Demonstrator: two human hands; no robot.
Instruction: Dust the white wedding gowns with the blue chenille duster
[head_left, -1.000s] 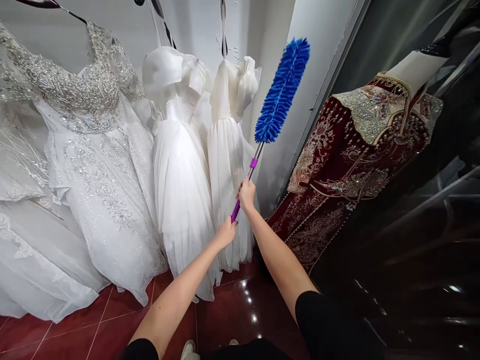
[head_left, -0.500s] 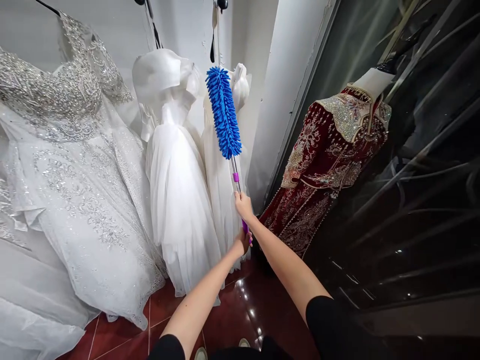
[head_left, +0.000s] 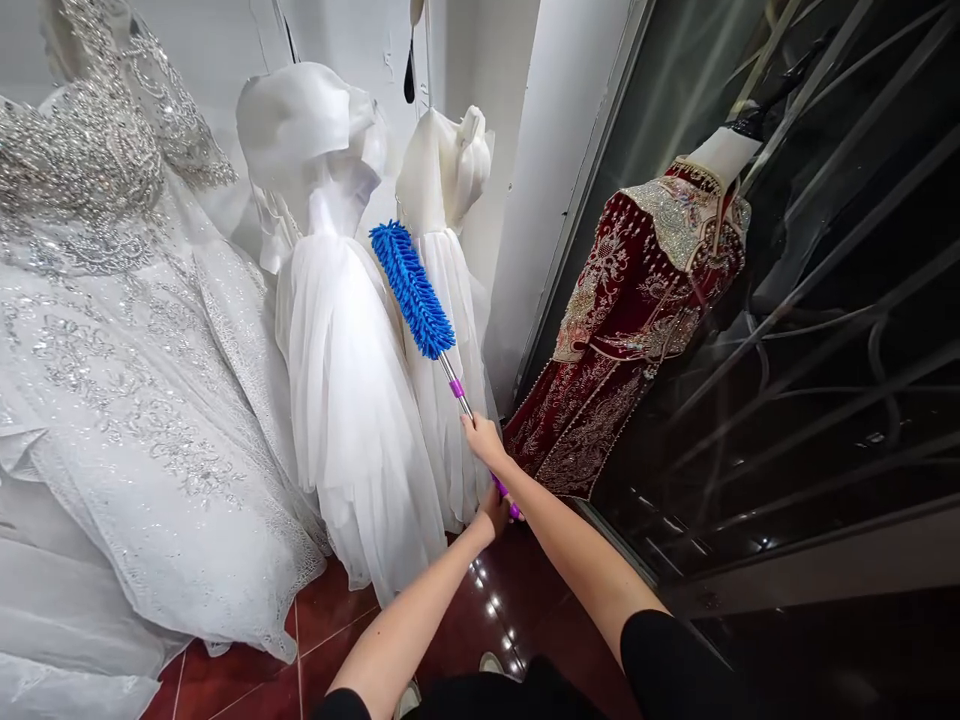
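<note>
Head view shows me no brand, label or writing anywhere that I can read, neither on the dresses nor on the tool.

My right hand [head_left: 482, 437] is closed around the shaft of the blue duster [head_left: 412, 289], fingers wrapped fully, just below the small purple collar on the metal rod. My left hand [head_left: 496, 508] sits nearer to me and lower, fingers curled shut on the purple end of the handle [head_left: 512, 509]; only a short bit of purple shows past it. Both hands lie close together on the same shaft, right above left.

From the hands the duster slants up and to the left. Its fluffy blue head lies against the skirt of the far white dress [head_left: 444, 300], at about waist height, between that dress and the puff-sleeved white dress [head_left: 337, 330] to its left. I cannot tell how hard it presses.

Further left hangs a beaded silver-white gown [head_left: 127, 330], spreading onto the red tiled floor [head_left: 330, 610]. On the right a dark red embroidered robe [head_left: 637, 310] stands on a mannequin behind glass [head_left: 787, 400], beside a white pillar [head_left: 555, 170].
</note>
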